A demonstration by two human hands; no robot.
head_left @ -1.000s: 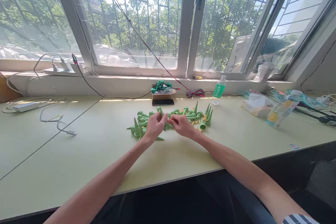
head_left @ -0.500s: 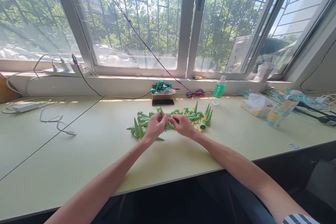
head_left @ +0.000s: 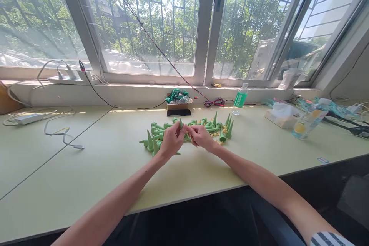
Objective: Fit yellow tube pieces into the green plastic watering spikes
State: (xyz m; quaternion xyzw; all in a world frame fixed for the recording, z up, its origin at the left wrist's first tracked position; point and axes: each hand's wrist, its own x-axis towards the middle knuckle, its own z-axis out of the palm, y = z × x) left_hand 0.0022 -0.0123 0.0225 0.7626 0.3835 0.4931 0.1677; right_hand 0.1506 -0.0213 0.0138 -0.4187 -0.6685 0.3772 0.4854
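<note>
My left hand (head_left: pixel 172 138) is closed around a green plastic spike (head_left: pixel 181 123), whose pointed tip sticks up past the fingers. Right beside it, my right hand (head_left: pixel 199 137) has its fingers pinched together close to the spike; whatever they grip is hidden. Around and behind both hands lies a loose heap of green spikes (head_left: pixel 213 127), some upright, others on their sides. Small yellow pieces (head_left: pixel 216 137) are scattered among the spikes to the right. A few upright spikes (head_left: pixel 150 142) stand left of my left hand.
Behind the heap lie a black phone (head_left: pixel 178 112) and a small box (head_left: pixel 179 104) with green items. A green-labelled bottle (head_left: pixel 240 99) stands at the back. To the right are a tissue box (head_left: pixel 281 116) and another bottle (head_left: pixel 309 121). Cables (head_left: pixel 62 128) cross the left of the table.
My hands have come closer together. The spike in my left hand now points more upright, and my right fingers have moved slightly left toward it.
</note>
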